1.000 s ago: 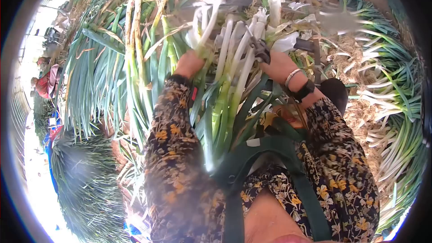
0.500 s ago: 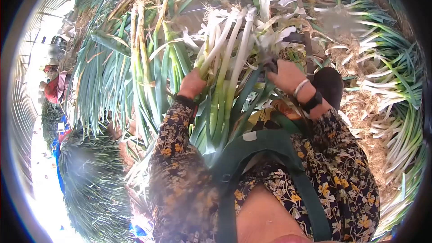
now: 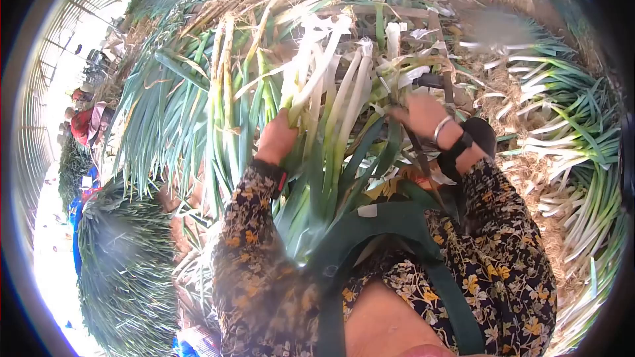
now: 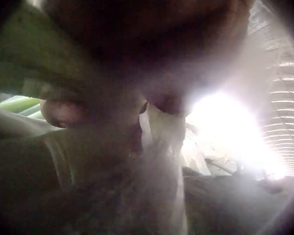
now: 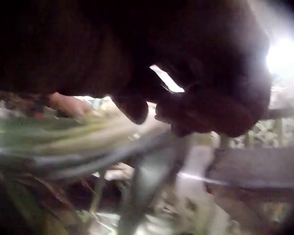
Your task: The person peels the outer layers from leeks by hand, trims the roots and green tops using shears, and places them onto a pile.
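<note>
In the head view my left hand (image 3: 276,137) grips several long green onions (image 3: 311,69) around their pale green middles, white root ends pointing away from me. More stalks (image 3: 347,96) with bare white shanks lie just right of that hand, their leaves running toward my lap. My right hand (image 3: 426,118) is to the right of these, fingers curled around a small dark hand tool (image 3: 400,114); its kind I cannot tell through the blur. A narrow dark strip hangs below this hand. The right wrist view shows curled fingers (image 5: 210,110) in shadow, close to the onions (image 5: 83,142).
A heap of untrimmed onions (image 3: 172,106) spreads on the left, with a dense green pile (image 3: 126,264) below it. Along the right lie rows of white-stemmed onions (image 3: 562,139) over dry root litter. A dark frame bar (image 3: 433,33) crosses behind the work. People are at far left.
The right hand with the dark tool has drawn back from the white shanks, toward me and to the right. Held stalks in the left hand have shifted, their white ends bunching at the upper left.
</note>
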Demonstrator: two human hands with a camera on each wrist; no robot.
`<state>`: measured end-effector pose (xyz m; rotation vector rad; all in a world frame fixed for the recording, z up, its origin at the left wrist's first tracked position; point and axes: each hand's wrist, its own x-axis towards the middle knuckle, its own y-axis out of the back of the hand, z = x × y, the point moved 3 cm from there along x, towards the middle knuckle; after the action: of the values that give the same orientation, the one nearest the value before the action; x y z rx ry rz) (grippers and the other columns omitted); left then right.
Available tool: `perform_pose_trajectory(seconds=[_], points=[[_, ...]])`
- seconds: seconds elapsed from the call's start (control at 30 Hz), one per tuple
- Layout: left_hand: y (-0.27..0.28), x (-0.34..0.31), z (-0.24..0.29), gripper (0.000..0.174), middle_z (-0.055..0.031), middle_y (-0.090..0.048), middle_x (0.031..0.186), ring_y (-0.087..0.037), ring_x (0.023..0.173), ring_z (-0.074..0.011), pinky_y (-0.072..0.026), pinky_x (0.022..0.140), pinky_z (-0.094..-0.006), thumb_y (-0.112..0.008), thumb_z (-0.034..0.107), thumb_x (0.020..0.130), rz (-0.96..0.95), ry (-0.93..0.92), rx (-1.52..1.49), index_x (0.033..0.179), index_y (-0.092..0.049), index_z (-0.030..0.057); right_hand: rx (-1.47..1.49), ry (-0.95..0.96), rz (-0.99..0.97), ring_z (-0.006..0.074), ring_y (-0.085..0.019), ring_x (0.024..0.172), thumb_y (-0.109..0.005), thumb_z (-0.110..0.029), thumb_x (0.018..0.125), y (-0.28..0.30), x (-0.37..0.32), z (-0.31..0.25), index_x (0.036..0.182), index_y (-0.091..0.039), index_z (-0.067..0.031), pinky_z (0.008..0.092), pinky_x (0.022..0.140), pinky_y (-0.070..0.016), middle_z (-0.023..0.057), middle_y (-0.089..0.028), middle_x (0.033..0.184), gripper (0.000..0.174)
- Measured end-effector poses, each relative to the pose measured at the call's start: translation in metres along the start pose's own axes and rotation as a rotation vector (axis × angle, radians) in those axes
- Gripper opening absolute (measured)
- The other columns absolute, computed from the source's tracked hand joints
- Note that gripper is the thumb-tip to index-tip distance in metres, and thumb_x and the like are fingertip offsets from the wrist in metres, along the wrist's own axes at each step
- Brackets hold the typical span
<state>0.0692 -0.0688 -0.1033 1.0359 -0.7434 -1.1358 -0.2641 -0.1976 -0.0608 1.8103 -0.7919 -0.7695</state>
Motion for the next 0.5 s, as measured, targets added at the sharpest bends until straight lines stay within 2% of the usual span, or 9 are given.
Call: perform_pose_trajectory(seconds=[0.07,0.13,0.2,0.3,0.33,0.43,0.47,0.5], points=[[0.009,-0.013,0.018,0.035,-0.0248,-0.064,0.097,-0.062,0.090,-0.0436,-0.0492,0.078,-0.0526,-0.059,0.020,0.081,0.020,-0.022,-0.010,0.112,-0.051,0.0051,-0.034,0.149,0.448,0.0398,-0.057,0.107,-0.052,-0.055,0.090,0.045,0.027,-0.006,0.116,-0.057,0.0038,0.0452,0.095,-0.0443,0.0242,-0.062,0.110,0.064],[0.016,-0.024,0.034,0.035,-0.0244,-0.064,0.096,-0.062,0.087,-0.0436,-0.0495,0.076,-0.0532,-0.059,0.021,0.082,0.031,-0.043,-0.013,0.113,-0.050,0.0060,-0.108,0.230,0.811,0.0371,-0.056,0.111,-0.050,-0.055,0.091,0.084,0.055,-0.022,0.121,-0.056,0.0047,0.0446,0.098,-0.0427,0.0238,-0.059,0.115,0.067],[0.022,-0.034,0.048,0.035,-0.0240,-0.064,0.095,-0.063,0.085,-0.0436,-0.0498,0.074,-0.0539,-0.058,0.021,0.083,0.031,-0.049,-0.004,0.114,-0.049,0.0070,-0.329,0.277,0.943,0.0361,-0.055,0.113,-0.051,-0.056,0.091,0.093,0.090,-0.034,0.118,-0.058,0.0042,0.0444,0.099,-0.0424,0.0221,-0.058,0.118,0.066],[0.040,-0.049,0.066,0.036,-0.0240,-0.064,0.097,-0.063,0.085,-0.0433,-0.0501,0.073,-0.0527,-0.058,0.020,0.084,0.020,-0.032,0.031,0.116,-0.049,0.0079,-0.150,0.132,0.236,0.0355,-0.056,0.110,-0.049,-0.062,0.088,0.090,0.120,-0.040,0.108,-0.062,-0.0003,0.0496,0.097,-0.0382,0.0169,-0.062,0.108,0.066],[0.043,-0.046,0.063,0.037,-0.0231,-0.064,0.098,-0.063,0.086,-0.0421,-0.0505,0.074,-0.0508,-0.060,0.021,0.083,0.050,-0.053,-0.002,0.117,-0.051,0.0081,-0.202,0.128,0.269,0.0307,-0.058,0.106,-0.047,-0.056,0.093,0.092,0.123,-0.045,0.094,-0.065,-0.0027,0.0513,0.097,-0.0365,0.0136,-0.064,0.099,0.056],[0.066,-0.065,0.062,0.038,-0.0199,-0.064,0.099,-0.063,0.089,-0.0401,-0.0505,0.075,-0.0484,-0.062,0.021,0.083,0.054,-0.090,-0.096,0.118,-0.055,0.0098,-0.336,0.256,0.368,0.0272,-0.062,0.101,-0.048,-0.041,0.094,0.089,0.123,-0.044,0.087,-0.067,-0.0057,0.0488,0.088,-0.0428,0.0103,-0.065,0.091,0.041],[0.074,-0.069,0.065,0.038,-0.0182,-0.064,0.100,-0.062,0.091,-0.0391,-0.0505,0.076,-0.0473,-0.064,0.021,0.082,0.030,-0.082,-0.120,0.118,-0.057,0.0108,-0.499,0.258,0.408,0.0272,-0.066,0.091,-0.053,-0.025,0.088,0.092,0.136,-0.030,0.083,-0.069,-0.0086,0.0464,0.077,-0.0477,0.0105,-0.067,0.085,0.023],[0.072,-0.074,0.058,0.039,-0.0179,-0.064,0.100,-0.062,0.091,-0.0389,-0.0505,0.076,-0.0471,-0.064,0.021,0.082,0.046,-0.094,-0.104,0.118,-0.056,0.0109,-0.642,0.127,0.511,0.0298,-0.068,0.080,-0.057,-0.018,0.080,0.110,0.142,-0.019,0.078,-0.070,-0.0097,0.0452,0.071,-0.0494,0.0119,-0.069,0.079,0.015]])
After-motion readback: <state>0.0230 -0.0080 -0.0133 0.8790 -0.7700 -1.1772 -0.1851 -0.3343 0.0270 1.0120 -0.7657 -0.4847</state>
